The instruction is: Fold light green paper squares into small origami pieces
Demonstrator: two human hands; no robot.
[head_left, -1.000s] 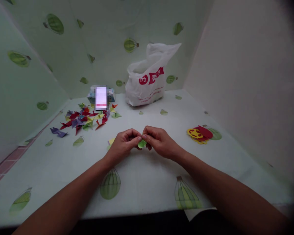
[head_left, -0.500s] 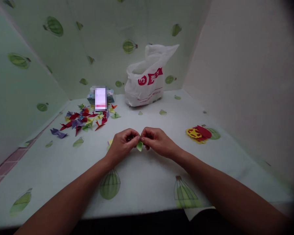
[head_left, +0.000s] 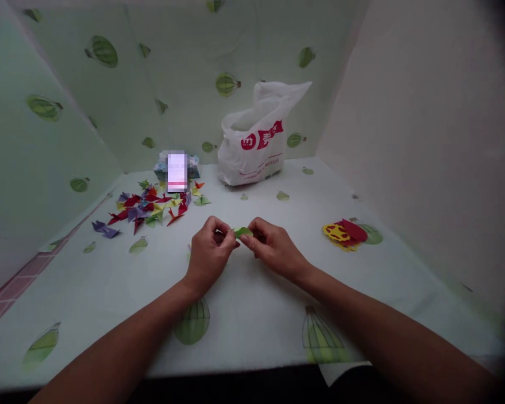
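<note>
A small folded piece of green paper point(head_left: 243, 231) is pinched between my two hands, just above the middle of the table. My left hand point(head_left: 211, 247) grips its left end with thumb and curled fingers. On the other side, my right hand point(head_left: 274, 247) has thumb and forefinger closed on the right end. Fingers cover part of the paper, so its full shape is hidden. Behind my left hand a sliver of pale yellow paper point(head_left: 189, 251) peeks out, mostly covered.
Several folded paper cranes point(head_left: 151, 206) in mixed colours lie heaped at the back left. Behind them stand a lit phone point(head_left: 177, 171) and a tissue box point(head_left: 194, 168). A white plastic bag point(head_left: 252, 151) stands at the back wall. Yellow and red cut-outs point(head_left: 344, 233) lie right.
The green paper has turned from pointing down to lying sideways between my fingers. My hands have moved slightly apart, and the whole view has shifted a little.
</note>
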